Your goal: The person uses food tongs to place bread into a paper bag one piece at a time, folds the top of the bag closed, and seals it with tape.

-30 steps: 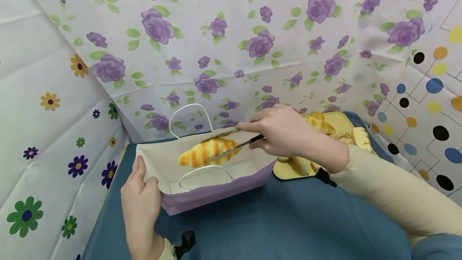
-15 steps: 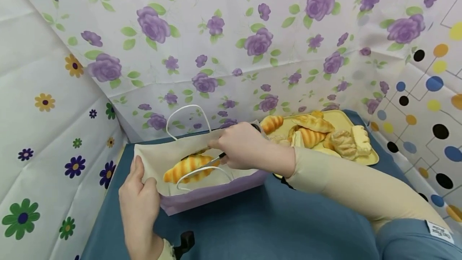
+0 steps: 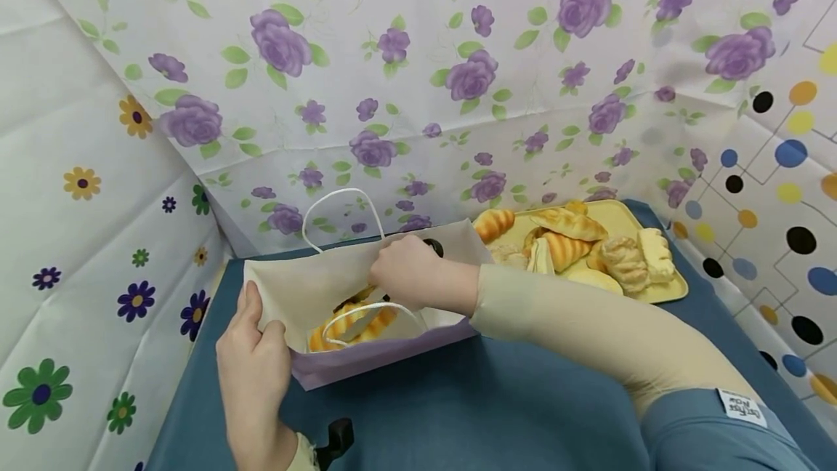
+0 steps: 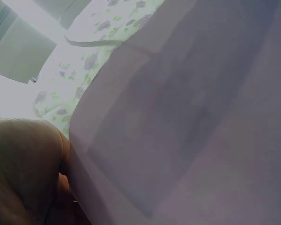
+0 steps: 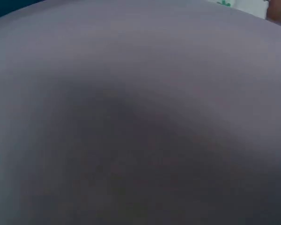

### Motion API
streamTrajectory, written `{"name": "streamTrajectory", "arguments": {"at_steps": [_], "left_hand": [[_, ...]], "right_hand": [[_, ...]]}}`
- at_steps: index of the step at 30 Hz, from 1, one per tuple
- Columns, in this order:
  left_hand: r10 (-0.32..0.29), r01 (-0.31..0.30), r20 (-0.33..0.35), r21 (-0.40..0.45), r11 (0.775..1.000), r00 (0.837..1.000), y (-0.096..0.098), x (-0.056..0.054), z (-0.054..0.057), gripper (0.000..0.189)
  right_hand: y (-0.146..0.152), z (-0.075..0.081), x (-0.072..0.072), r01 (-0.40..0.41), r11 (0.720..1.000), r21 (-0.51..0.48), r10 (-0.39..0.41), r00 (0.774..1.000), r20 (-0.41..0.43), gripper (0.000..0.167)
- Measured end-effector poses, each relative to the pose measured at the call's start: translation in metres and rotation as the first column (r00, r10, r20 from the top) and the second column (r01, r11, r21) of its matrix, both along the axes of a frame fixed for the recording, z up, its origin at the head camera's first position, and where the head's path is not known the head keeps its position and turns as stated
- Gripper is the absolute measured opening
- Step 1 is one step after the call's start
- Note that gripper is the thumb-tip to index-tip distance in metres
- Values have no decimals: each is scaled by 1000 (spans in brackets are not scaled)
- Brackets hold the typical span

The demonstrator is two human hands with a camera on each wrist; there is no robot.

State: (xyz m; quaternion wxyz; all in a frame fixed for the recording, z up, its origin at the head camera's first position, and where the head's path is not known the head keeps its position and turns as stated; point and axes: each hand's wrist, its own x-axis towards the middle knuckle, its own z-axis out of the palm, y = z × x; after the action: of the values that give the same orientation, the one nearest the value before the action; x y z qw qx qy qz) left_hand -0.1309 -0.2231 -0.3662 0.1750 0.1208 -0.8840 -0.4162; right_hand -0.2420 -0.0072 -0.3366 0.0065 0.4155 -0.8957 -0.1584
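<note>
A paper bag (image 3: 392,362), purple outside and white inside, lies with its mouth facing up toward me. My left hand (image 3: 253,358) grips its left edge, thumb on the near side; the left wrist view shows that hand beside the purple wall (image 4: 192,140). My right hand (image 3: 413,271) reaches into the mouth holding metal tongs (image 3: 357,327), their black handle end showing behind it. A golden striped croissant-shaped bread (image 3: 381,323) lies between the tong arms, low inside the bag, partly hidden by the near white handle (image 3: 375,304). Blurred bag wall (image 5: 140,56) fills the right wrist view.
Right of the bag, a yellow tray (image 3: 617,216) bears several breads, among them a striped roll (image 3: 565,249) and a pale scalloped one (image 3: 655,254). A blue cloth (image 3: 510,398) covers the table. A flowered curtain (image 3: 418,35) hangs close behind the bag.
My right hand has moved left and down into the bag with the tongs, carrying the bread deeper below the rim. The tray has come into fuller view. The left hand keeps its hold.
</note>
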Motion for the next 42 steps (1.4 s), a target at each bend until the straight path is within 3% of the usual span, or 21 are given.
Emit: {"name": "streamTrajectory", "arguments": {"at_steps": [4, 8, 14, 18, 24, 33, 42], "left_hand": [[-16, 16, -7, 1, 1000, 1000, 2, 0, 1, 62], [-34, 34, -17, -1, 999, 999, 4, -2, 2, 61], [-28, 27, -24, -9, 1000, 999, 4, -2, 2, 61], [-18, 18, -28, -10, 1000, 999, 3, -1, 2, 60], [-17, 17, -25, -11, 1000, 1000, 3, -1, 1, 61], [7, -7, 9, -15, 1000, 1000, 1, 2, 0, 62], [41, -42, 10, 32, 999, 999, 0, 2, 2, 58]], "right_hand": [[-4, -3, -1, -11, 1000, 17, 11, 1000, -8, 13], [-6, -2, 1, -8, 1000, 26, 8, 1000, -10, 30], [-6, 0, 3, 7, 999, 46, -6, 1000, -7, 34], [-7, -2, 3, 29, 997, 71, -28, 1000, -14, 33], [-9, -3, 5, 80, 993, 85, -83, 996, 30, 47], [-5, -1, 6, 99, 991, 93, -105, 993, 62, 35], [-2, 4, 6, 106, 990, 97, -116, 988, 99, 57]]}}
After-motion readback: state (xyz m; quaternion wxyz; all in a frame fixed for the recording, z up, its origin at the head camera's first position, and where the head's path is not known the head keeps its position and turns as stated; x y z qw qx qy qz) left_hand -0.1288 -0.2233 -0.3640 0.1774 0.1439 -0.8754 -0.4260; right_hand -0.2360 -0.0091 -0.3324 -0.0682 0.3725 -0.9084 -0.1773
